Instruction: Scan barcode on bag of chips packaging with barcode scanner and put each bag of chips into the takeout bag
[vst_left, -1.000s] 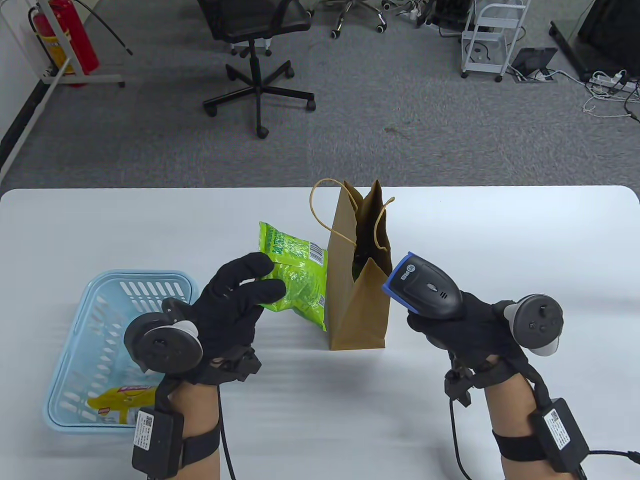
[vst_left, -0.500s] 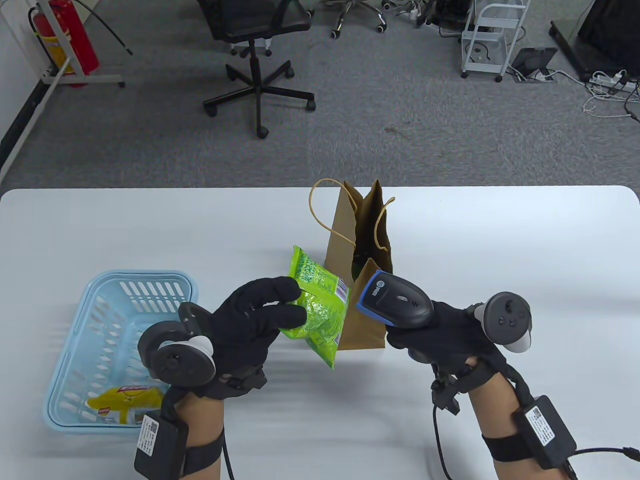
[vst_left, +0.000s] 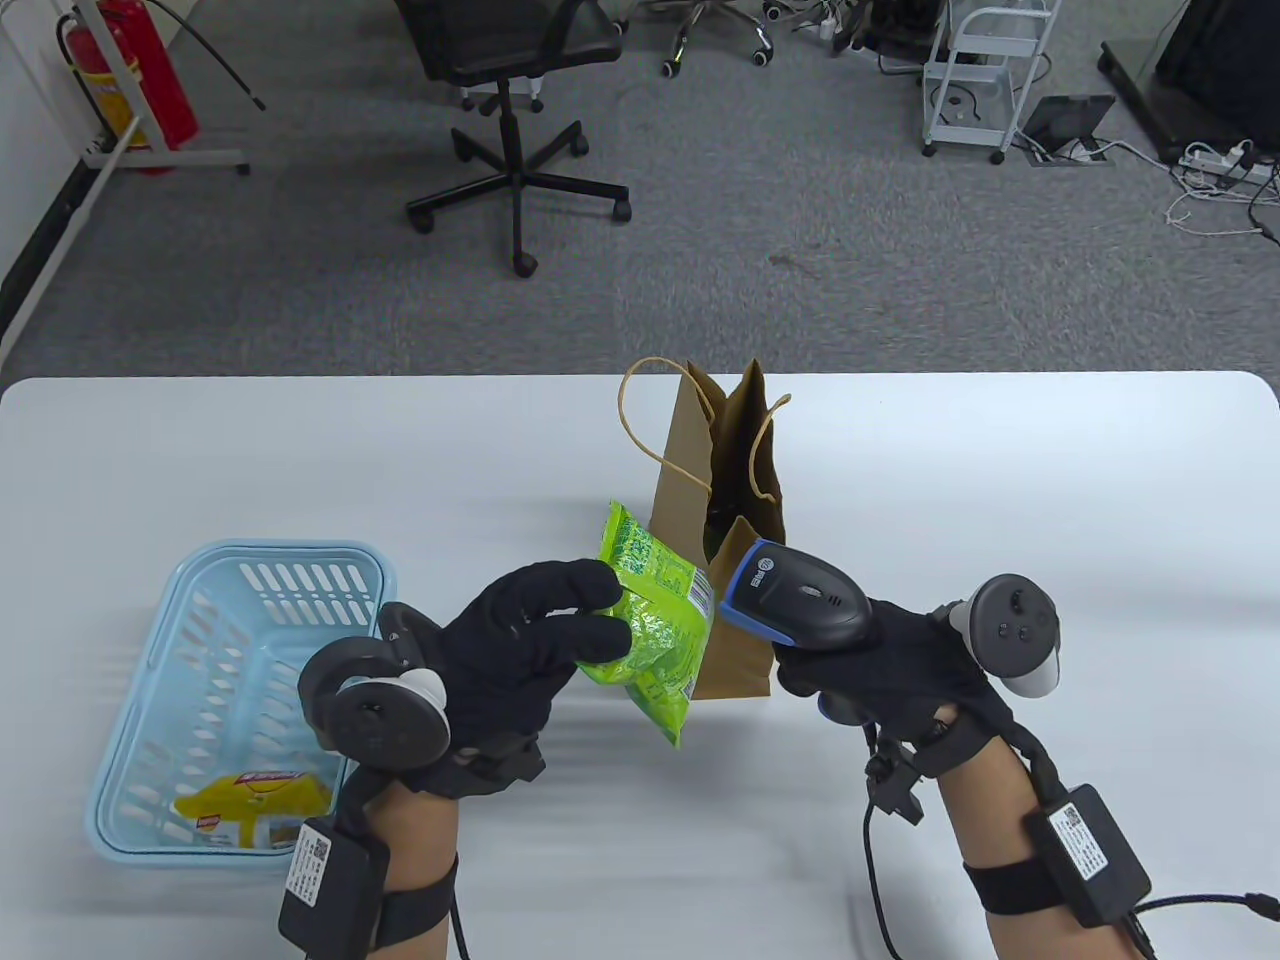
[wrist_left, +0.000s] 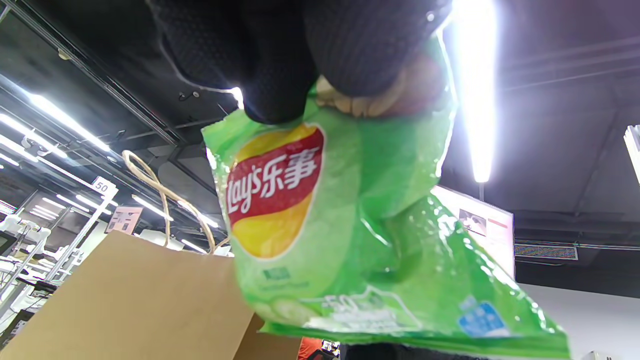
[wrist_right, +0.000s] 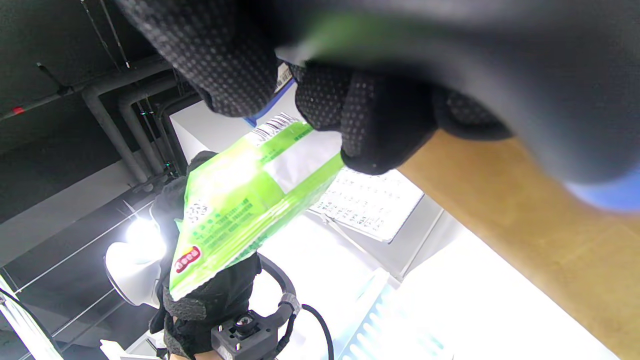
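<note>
My left hand (vst_left: 540, 640) grips a green bag of chips (vst_left: 655, 625) above the table, its barcode side turned toward the scanner. In the left wrist view the green bag of chips (wrist_left: 350, 250) shows its red and yellow logo under my fingers (wrist_left: 300, 55). My right hand (vst_left: 880, 670) holds the dark barcode scanner (vst_left: 800, 600), whose blue-rimmed head sits right next to the bag's barcode edge. The brown paper takeout bag (vst_left: 730, 480) stands upright and open just behind both. In the right wrist view the green bag of chips (wrist_right: 240, 200) appears below my fingers (wrist_right: 370, 115).
A light blue plastic basket (vst_left: 215, 640) stands at the front left with a yellow chip bag (vst_left: 255, 805) inside. Beyond the white table's (vst_left: 1000, 480) far edge are an office chair (vst_left: 510, 110) and a white cart (vst_left: 985, 70).
My left hand has carried the green bag right and toward me, tilting it. My right hand has swung the scanner left until its head is beside the barcode.
</note>
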